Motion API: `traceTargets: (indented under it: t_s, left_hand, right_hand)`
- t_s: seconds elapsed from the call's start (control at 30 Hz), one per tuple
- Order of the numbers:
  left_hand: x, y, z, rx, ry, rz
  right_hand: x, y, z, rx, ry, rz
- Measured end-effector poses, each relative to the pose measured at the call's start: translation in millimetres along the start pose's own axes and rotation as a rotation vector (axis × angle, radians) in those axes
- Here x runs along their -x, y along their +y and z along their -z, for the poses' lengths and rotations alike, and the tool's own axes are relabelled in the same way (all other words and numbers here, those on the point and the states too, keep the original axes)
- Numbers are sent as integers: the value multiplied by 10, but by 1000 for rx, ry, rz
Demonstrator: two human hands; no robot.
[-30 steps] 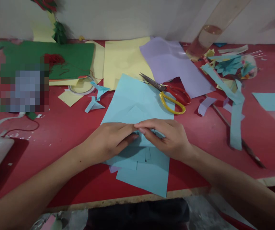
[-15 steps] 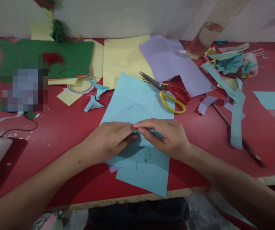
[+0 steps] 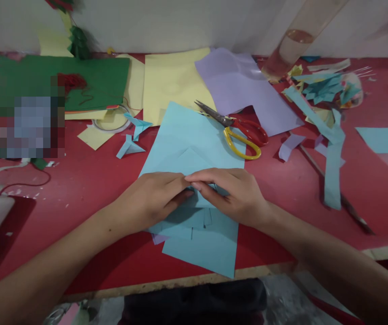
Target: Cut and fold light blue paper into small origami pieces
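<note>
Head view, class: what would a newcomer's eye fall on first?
The hands, left and right, meet over light-blue paper in the centre. Beyond them lie red-and-yellow-handled scissors. Green paper, yellow paper and purple paper lie toward the wall.

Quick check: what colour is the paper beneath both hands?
The paper is light blue; the head view shows it best.

A purple sheet (image 3: 244,92) on a red table (image 3: 90,180).
Left of the purple sheet: yellow paper (image 3: 177,85), then green paper (image 3: 109,81) bearing red thread (image 3: 74,81); beside its right edge, a clear container (image 3: 282,56) holding liquid (image 3: 289,46).
</note>
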State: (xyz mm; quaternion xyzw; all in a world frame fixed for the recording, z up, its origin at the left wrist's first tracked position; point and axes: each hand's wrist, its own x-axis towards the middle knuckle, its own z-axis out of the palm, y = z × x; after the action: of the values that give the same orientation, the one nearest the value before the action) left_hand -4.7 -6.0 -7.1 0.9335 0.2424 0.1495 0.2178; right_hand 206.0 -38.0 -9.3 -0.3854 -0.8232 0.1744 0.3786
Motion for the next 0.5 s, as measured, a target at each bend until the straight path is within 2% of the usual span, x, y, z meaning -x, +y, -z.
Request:
traceTargets:
  t_s: [0.5]
  left_hand:
    - [2, -1, -12, -23, 6, 2]
  right_hand:
    - [7, 6, -2, -6, 0, 0]
